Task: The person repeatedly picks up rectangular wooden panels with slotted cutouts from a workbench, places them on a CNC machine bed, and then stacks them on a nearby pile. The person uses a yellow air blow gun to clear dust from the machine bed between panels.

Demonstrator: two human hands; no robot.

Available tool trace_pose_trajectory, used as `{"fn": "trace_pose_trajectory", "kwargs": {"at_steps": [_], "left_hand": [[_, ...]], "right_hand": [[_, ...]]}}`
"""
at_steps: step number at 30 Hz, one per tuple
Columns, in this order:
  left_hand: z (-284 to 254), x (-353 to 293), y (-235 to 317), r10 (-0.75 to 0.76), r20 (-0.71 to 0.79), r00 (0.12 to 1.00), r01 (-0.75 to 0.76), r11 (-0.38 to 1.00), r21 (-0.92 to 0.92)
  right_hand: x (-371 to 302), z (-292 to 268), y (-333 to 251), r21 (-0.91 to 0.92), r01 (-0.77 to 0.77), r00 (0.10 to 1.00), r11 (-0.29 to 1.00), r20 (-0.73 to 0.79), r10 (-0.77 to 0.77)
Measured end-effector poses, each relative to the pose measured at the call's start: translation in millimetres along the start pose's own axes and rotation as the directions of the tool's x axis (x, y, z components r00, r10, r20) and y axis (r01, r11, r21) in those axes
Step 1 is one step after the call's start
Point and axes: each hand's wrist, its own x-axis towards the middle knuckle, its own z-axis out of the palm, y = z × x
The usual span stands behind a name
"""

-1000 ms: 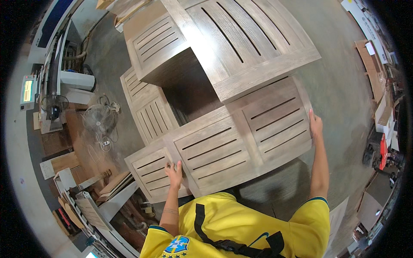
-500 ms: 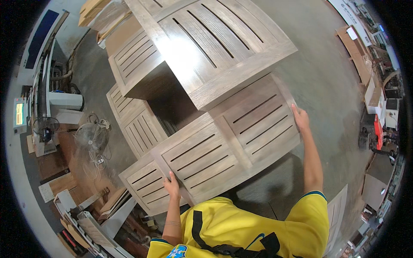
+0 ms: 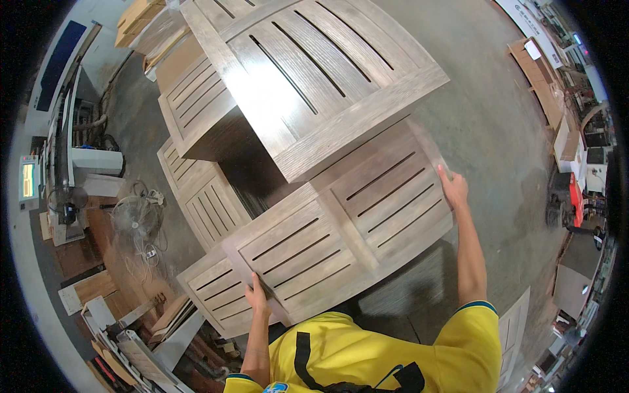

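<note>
Grey-brown wood makes up the wide slatted panel (image 3: 341,232), a two-section piece with narrow dark slots, which is being held flat and slightly tilted in front of the person's chest, above the concrete floor (image 3: 498,124) and just below the overhanging corner of a larger slatted wooden cabinet top (image 3: 308,72). The left hand (image 3: 257,298) is pressing on the panel's near left corner, its fingers (image 3: 252,283) lying flat and together along the edge rather than curling under it, so far as the view shows. The right hand (image 3: 453,188) is gripping the far right edge with fingers (image 3: 444,174) stretched along the rim; whether the thumb is hooking beneath I cannot tell. The likeliest trouble, as I judge it, is that the panel is hanging on two opposite corners only, so a slip of the flat left hand would be letting that corner drop onto the smaller slatted wooden panels (image 3: 213,288) lying just beneath it. Its far edge is also sitting near the cabinet top's corner, and a careless swing would be knocking wood against wood. To the left, well apart, a round pedestal fan (image 3: 131,219) and its trailing cable are lying on the floor, a tripping risk if the person is stepping that way.
</note>
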Motion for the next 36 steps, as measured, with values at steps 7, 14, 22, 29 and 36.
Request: {"fn": "trace_pose_trajectory", "kwargs": {"at_steps": [7,14,22,29,36], "left_hand": [[-0.5,-1.6,3.7,0.023,-0.023,0.999,-0.022,0.998,0.056],[1.4,-8.5,2.3,0.102,0.005,0.995,-0.102,0.995,-0.006],[3.2,-5.3,1.4,0.077,0.012,0.997,-0.077,0.997,0.005],[4.0,-14.6,10.9,0.143,0.031,0.989,-0.146,0.978,0.150],[-8.5,-6.9,-4.1,0.110,0.013,0.994,-0.108,0.936,0.336]], "right_hand": [[-2.5,-4.7,-2.1,0.034,0.022,1.000,0.999,0.005,-0.023],[-4.9,-8.0,-4.2,-0.005,0.079,0.997,0.997,0.009,-0.079],[0.3,-7.4,-8.0,0.105,0.070,0.997,0.992,0.033,-0.074],[1.8,-12.6,-5.3,0.055,0.007,0.996,0.998,0.084,-0.012],[-26.0,-11.3,-9.8,0.179,0.046,0.978,0.983,-0.210,-0.007]]}}
